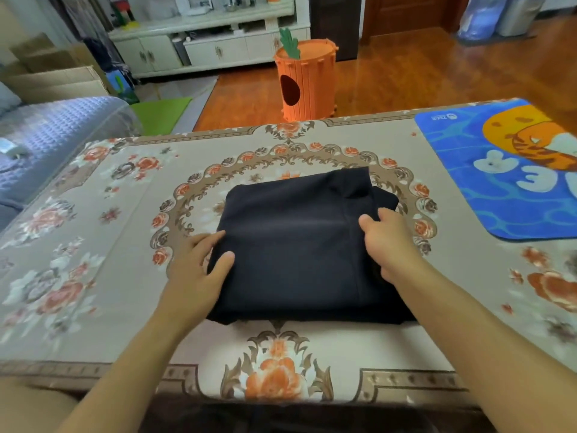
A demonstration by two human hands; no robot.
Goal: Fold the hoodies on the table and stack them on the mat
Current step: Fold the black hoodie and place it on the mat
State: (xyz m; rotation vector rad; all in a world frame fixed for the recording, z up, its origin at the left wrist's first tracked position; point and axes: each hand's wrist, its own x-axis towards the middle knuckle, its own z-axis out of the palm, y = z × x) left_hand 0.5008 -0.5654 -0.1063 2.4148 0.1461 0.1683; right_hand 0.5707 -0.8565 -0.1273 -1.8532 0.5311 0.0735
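Observation:
A dark navy hoodie (296, 245) lies folded into a rough rectangle in the middle of the floral table cover (93, 245). My left hand (199, 267) grips its left edge, thumb on top and fingers tucked underneath. My right hand (387, 242) grips the right edge, thumb on top of the cloth and fingers curled beneath. A blue mat (487, 189) with an orange tiger print lies at the table's far right, with nothing on it.
A blue-grey sofa (46, 145) borders the table on the left. Beyond the far edge stand an orange carrot-shaped bin (307, 82) on the wooden floor and a white cabinet (203, 48). A green floor mat (159, 110) lies behind the sofa.

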